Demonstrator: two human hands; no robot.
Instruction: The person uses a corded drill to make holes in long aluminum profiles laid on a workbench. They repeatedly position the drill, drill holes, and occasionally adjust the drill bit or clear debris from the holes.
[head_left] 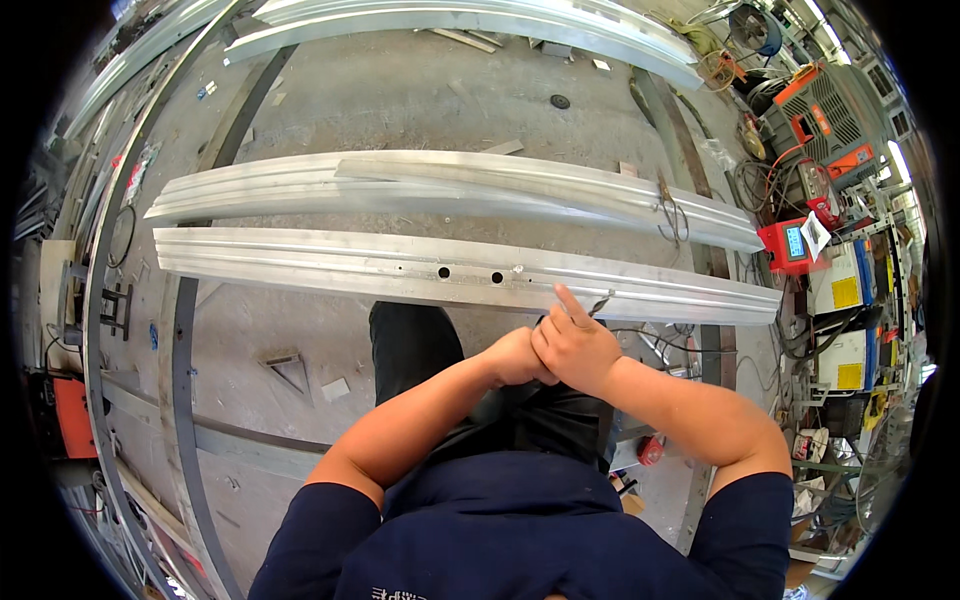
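My left hand (521, 357) is a closed fist, pressed against my right hand (579, 347) in front of my body. The right hand's fingers are curled, except for one that points towards the metal profile. Whatever they grip, if anything, is hidden. Just beyond the right hand shows a slim, dark, twisted piece like a drill bit (600, 303); I cannot tell whether it is held. Ahead lies a long silvery metal profile (340, 262), with two large round holes and a few small ones near its middle. Neither hand visibly touches it.
A second ribbed profile (270, 185) lies farther off, a narrow strip (440, 177) on top. Steel rails (181, 380) carry them. At right stand a red box with a display (790, 243), an orange-grey machine (820, 112) and cables. A red tape-like disc (650, 450) is near my right side.
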